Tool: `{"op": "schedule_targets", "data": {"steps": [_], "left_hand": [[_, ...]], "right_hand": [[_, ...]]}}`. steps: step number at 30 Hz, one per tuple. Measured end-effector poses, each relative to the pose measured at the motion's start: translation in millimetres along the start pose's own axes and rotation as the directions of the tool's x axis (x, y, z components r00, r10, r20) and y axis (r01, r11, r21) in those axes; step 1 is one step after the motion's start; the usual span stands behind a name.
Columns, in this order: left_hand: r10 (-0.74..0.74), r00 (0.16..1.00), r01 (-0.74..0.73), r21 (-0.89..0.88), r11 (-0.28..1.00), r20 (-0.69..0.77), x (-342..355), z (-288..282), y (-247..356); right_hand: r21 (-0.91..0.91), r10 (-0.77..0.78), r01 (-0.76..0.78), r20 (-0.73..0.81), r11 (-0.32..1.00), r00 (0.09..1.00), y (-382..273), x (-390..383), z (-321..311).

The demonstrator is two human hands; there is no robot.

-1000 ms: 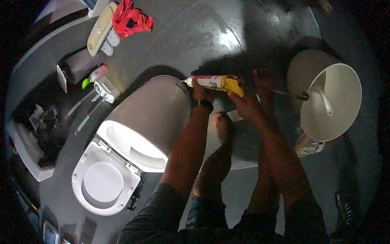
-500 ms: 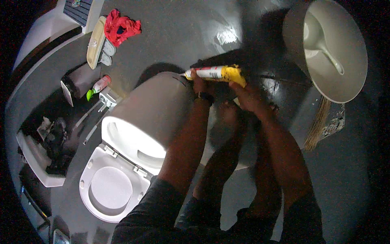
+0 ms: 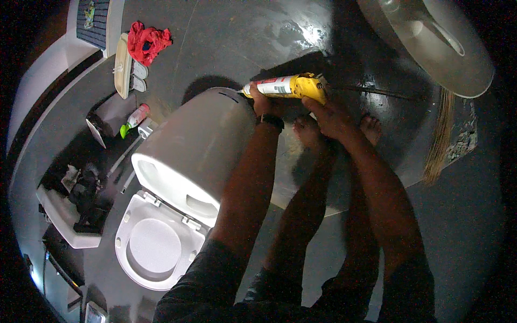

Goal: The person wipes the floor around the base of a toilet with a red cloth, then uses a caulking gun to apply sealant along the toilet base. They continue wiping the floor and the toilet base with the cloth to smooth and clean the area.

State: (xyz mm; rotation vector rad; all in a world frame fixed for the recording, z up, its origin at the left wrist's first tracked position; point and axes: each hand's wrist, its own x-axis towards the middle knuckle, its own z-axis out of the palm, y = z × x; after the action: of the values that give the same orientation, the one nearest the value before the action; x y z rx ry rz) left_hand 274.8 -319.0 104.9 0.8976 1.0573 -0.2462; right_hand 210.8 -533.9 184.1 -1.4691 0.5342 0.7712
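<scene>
A yellow caulking gun [image 3: 309,89] loaded with a white cartridge [image 3: 274,86] lies nearly level in both my hands. My left hand [image 3: 262,103] is wrapped round the cartridge's front part, a dark band on its wrist. The fingers of my right hand [image 3: 333,119] are closed about the yellow rear part; the trigger is hidden. At the left end, the nozzle points at the rounded edge of a white toilet [image 3: 199,134], beside dark slot marks on it. Whether the tip touches the toilet, I cannot tell. The toilet's seat [image 3: 153,247] hangs open.
At upper right is a pale tub [image 3: 458,64] holding a long-handled dipper [image 3: 447,37], with a broom [image 3: 441,140] below it. A red cloth [image 3: 149,43], a cream tray [image 3: 123,67], a spray bottle [image 3: 136,118] and an open bin [image 3: 67,223] lie left. My bare feet [image 3: 308,131] stand below the gun.
The view has shifted, so the tub and broom sit farther right and the tub higher. Both hands keep their hold on the caulking gun, its nozzle still beside the toilet's edge.
</scene>
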Motion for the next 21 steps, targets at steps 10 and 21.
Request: {"op": "schedule_targets", "data": {"steps": [10, 21], "left_hand": [[-0.042, 0.999, 0.043, 0.073, 0.996, -0.008, -16.6, -8.8, -11.0], [-0.042, 0.998, 0.049, 0.151, 0.987, -0.051, -48.0, -10.9, -14.2]], "right_hand": [[-0.337, -0.285, 0.251, -0.053, 0.907, 0.957, 1.0, -44.6, -1.3], [0.112, -0.050, 0.051, -0.020, 0.992, 0.999, 22.6, -61.8, 11.2]]}}
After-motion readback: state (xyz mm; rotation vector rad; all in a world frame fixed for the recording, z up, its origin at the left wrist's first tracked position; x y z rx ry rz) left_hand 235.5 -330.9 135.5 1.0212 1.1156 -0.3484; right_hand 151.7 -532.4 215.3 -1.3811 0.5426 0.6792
